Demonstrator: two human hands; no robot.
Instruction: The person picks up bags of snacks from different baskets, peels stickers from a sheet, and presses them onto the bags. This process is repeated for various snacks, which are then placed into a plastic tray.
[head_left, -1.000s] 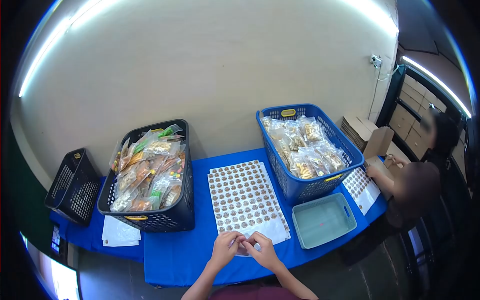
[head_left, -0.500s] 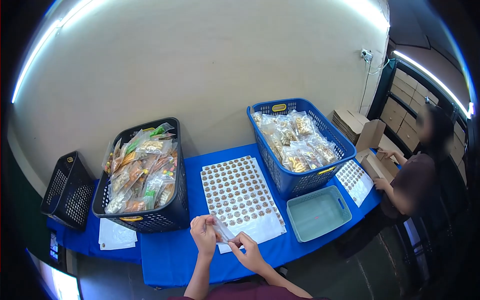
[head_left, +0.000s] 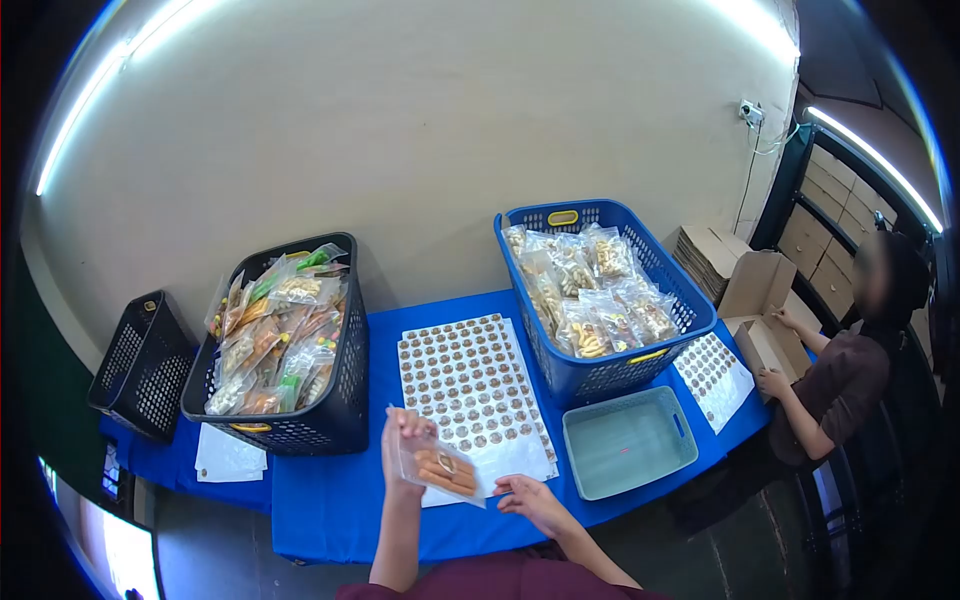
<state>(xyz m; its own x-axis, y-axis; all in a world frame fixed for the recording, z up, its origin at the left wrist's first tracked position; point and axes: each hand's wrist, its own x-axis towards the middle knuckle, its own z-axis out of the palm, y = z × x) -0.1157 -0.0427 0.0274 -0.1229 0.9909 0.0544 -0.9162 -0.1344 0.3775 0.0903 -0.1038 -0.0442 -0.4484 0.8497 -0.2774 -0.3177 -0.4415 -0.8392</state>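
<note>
A clear plastic bag (head_left: 436, 466) with several brown stick-shaped snacks hangs from my left hand (head_left: 402, 428), whose fingers are closed on its upper edge. A small round sticker shows on the bag's front. My right hand (head_left: 538, 504) is just right of the bag, fingers apart and holding nothing. Behind both hands lie white sheets (head_left: 455, 375) printed with rows of round brown stickers, and the bag covers part of their lower edge.
A black basket (head_left: 300, 432) of mixed snack bags stands left; a blue basket (head_left: 610, 375) of pale snack bags stands right. Nearby are a green tray (head_left: 628, 440), another sticker sheet (head_left: 716, 380) and a dark basket (head_left: 140, 370). At right, a person (head_left: 850, 380) handles a cardboard box (head_left: 765, 345).
My right hand has let go of the bag and moved right. My left hand has turned the bag so its front and the snacks face me. The co-worker's hands have shifted on the box.
</note>
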